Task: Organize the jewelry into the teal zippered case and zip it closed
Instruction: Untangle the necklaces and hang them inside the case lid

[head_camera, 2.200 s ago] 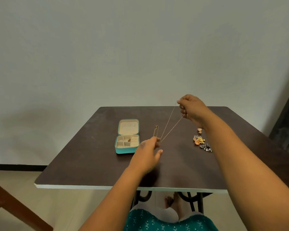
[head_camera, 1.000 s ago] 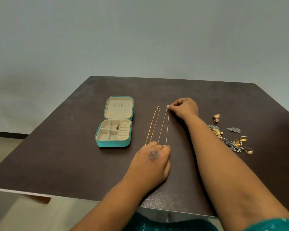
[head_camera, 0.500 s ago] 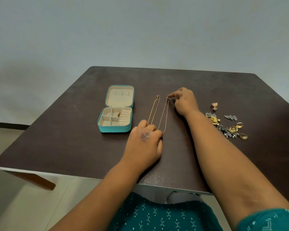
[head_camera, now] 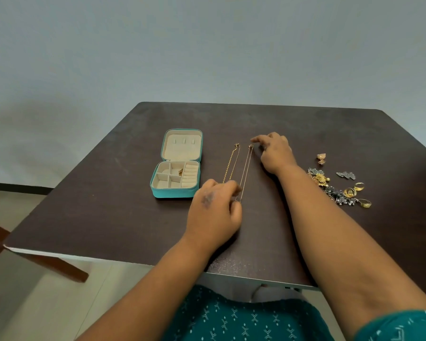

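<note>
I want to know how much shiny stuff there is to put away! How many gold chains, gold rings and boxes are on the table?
Gold chains: 2
Gold rings: 3
Teal zippered case, open: 1
Total: 6

Near ends of both thin gold chain necklaces [head_camera: 246, 168] hidden under the left hand [head_camera: 213, 212]; its fingers [head_camera: 231, 187] blurred, grip on the chains unreadable. Small gold piece [head_camera: 180, 172] in the open teal zippered case [head_camera: 175, 193]: too small to identify. Dark brown counter [head_camera: 108, 205]: right side cut off by frame edge. Silver-and-gold jewelry pile [head_camera: 335, 190] tangled, pieces indistinct.
</note>
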